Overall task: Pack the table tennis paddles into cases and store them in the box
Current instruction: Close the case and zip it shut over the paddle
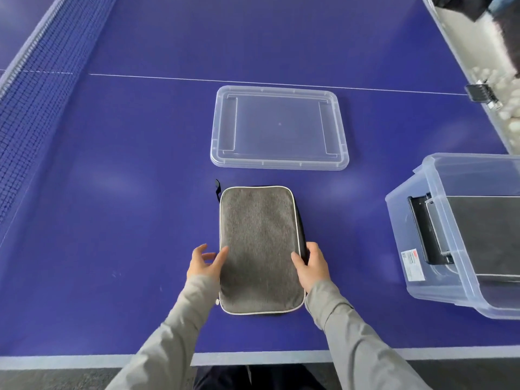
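Observation:
A grey fabric paddle case (260,249) with white piping lies flat on the blue table in front of me, closed, with a black strap at its far left corner. My left hand (205,263) is at the case's left edge, fingers spread, thumb touching the fabric. My right hand (312,266) grips the case's right edge, thumb on top and fingers around the dark side. A clear plastic box (439,249) stands at the right with a grey case lying inside it. No bare paddle is visible.
The box's clear lid (222,130) lies on the table beyond the case. The net (31,108) runs along the left. A tray of white balls (506,105) sits past the table's far right edge. The table's near edge is just below my arms.

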Tool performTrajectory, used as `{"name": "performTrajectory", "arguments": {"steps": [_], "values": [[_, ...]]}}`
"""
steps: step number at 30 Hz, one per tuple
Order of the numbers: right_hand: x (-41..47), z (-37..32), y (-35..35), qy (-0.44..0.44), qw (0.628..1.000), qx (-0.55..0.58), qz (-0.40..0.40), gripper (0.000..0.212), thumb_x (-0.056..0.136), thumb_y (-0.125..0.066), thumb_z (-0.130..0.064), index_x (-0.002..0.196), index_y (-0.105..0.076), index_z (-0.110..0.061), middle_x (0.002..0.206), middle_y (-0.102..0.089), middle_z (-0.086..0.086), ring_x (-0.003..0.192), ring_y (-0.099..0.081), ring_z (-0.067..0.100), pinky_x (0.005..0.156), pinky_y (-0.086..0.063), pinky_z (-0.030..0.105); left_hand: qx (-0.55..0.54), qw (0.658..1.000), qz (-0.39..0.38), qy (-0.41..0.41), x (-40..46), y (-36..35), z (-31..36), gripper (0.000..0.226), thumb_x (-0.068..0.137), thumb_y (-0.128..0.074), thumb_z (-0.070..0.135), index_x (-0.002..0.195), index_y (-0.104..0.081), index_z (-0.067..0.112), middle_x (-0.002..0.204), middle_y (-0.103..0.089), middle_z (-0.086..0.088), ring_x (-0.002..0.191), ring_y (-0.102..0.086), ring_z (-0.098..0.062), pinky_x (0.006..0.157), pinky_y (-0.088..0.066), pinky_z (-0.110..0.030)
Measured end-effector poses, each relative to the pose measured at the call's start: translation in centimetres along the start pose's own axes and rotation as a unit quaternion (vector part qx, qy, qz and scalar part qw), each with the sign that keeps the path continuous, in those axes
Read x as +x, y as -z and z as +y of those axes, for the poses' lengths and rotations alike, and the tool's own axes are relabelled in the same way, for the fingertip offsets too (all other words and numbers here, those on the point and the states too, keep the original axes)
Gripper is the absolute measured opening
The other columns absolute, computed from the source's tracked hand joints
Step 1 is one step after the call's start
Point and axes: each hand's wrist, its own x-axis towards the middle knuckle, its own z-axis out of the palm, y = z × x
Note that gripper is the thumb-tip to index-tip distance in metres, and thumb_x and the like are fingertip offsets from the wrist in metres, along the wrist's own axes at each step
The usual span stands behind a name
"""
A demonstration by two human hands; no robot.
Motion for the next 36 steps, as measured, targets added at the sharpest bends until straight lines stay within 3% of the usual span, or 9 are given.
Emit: {"name": "performTrajectory", "arguments": {"steps": [4,8,10,13,23,26,30,34,36], "values": [[0.6,0.3,0.1,-0.011,1.000,0.004,-0.002,0.030,0.095,-0.051,-0.017,0.122,-0.046,-0.005,0.114,-0.058,0.014,0.095,-0.054,0.026,0.081,-0.041,0.027,0.024,0.998,-0.034,0.038,2.1,-0.2,1.1,0.061,0.075,-0.071,0.050,0.123,-0.050,0.019,0.104,-0.062,0.001,0.095,-0.061,-0.025,0.093,-0.050,-0.047],[0.9,0.5,0.6,-0.013,1.000,0.008,0.013,0.028,0.096,-0.048,-0.013,0.123,-0.047,-0.007,0.105,-0.058,0.009,0.093,-0.054,0.025,0.078,-0.037,0.025,0.052,0.995,-0.077,0.034,2.3,-0.5,1.7,0.064,0.058,-0.082,0.052,0.103,-0.064,0.010,0.090,-0.068,-0.003,0.076,-0.064,-0.021,0.071,-0.054,-0.032],[1.1,0.7,0.9,-0.014,1.000,0.007,0.014,0.031,0.096,-0.047,-0.013,0.127,-0.046,-0.009,0.111,-0.059,0.009,0.095,-0.054,0.024,0.081,-0.038,0.026,0.044,0.992,-0.108,0.037,2.1,-1.1,1.8,0.073,0.049,-0.081,0.053,0.097,-0.065,0.000,0.083,-0.066,-0.010,0.073,-0.061,-0.025,0.071,-0.053,-0.035],[1.2,1.0,1.4,-0.015,1.000,-0.003,0.012,0.035,0.097,-0.046,-0.014,0.131,-0.045,-0.009,0.122,-0.057,0.012,0.107,-0.054,0.028,0.090,-0.041,0.030,0.045,0.993,-0.101,0.029,1.9,-1.9,1.8,0.059,0.061,-0.083,0.043,0.094,-0.059,0.001,0.085,-0.061,-0.010,0.076,-0.061,-0.028,0.074,-0.055,-0.042],[1.8,1.4,2.1,-0.038,0.999,0.007,0.009,0.043,0.098,-0.044,-0.016,0.140,-0.037,-0.014,0.133,-0.051,0.011,0.118,-0.050,0.028,0.097,-0.038,0.032,-0.069,0.989,-0.133,0.018,0.6,-3.3,2.0,0.039,0.075,-0.077,0.019,0.106,-0.054,0.019,0.094,-0.065,-0.001,0.079,-0.065,-0.018,0.056,-0.051,-0.025],[1.0,1.3,2.1,0.027,0.995,-0.011,0.093,0.053,0.094,-0.051,-0.011,0.143,-0.032,-0.013,0.134,-0.046,0.010,0.123,-0.044,0.027,0.101,-0.036,0.039,-0.107,0.988,-0.113,0.003,-0.2,-4.0,1.8,0.041,0.074,-0.077,0.015,0.107,-0.053,0.017,0.095,-0.065,-0.002,0.078,-0.064,-0.018,0.054,-0.051,-0.024],[-2.7,1.8,1.8,0.188,0.935,-0.124,0.274,0.036,0.086,-0.063,-0.021,0.120,-0.054,-0.013,0.111,-0.055,0.004,0.103,-0.052,0.026,0.081,-0.039,0.043,-0.156,0.985,-0.078,0.008,-1.6,-5.4,1.5,0.037,0.073,-0.078,0.016,0.099,-0.052,0.020,0.094,-0.064,-0.003,0.081,-0.064,-0.023,0.063,-0.053,-0.030],[-7.5,3.9,0.4,0.279,0.913,-0.111,0.277,0.022,0.085,-0.056,-0.041,0.096,-0.051,-0.022,0.087,-0.051,-0.008,0.081,-0.051,0.017,0.072,-0.030,0.029,-0.197,0.980,-0.008,0.024,-2.8,-6.3,2.1,0.035,0.073,-0.078,0.023,0.092,-0.049,0.021,0.082,-0.060,0.002,0.070,-0.061,-0.017,0.052,-0.049,-0.021],[-9.3,4.6,-0.7,0.297,0.911,-0.116,0.261,0.027,0.084,-0.057,-0.047,0.089,-0.050,-0.022,0.080,-0.048,-0.009,0.074,-0.048,0.015,0.068,-0.031,0.027,-0.222,0.974,0.019,0.040,-3.2,-6.5,2.6,0.039,0.073,-0.078,0.027,0.095,-0.047,0.018,0.084,-0.059,0.000,0.070,-0.059,-0.018,0.056,-0.049,-0.024]]}}
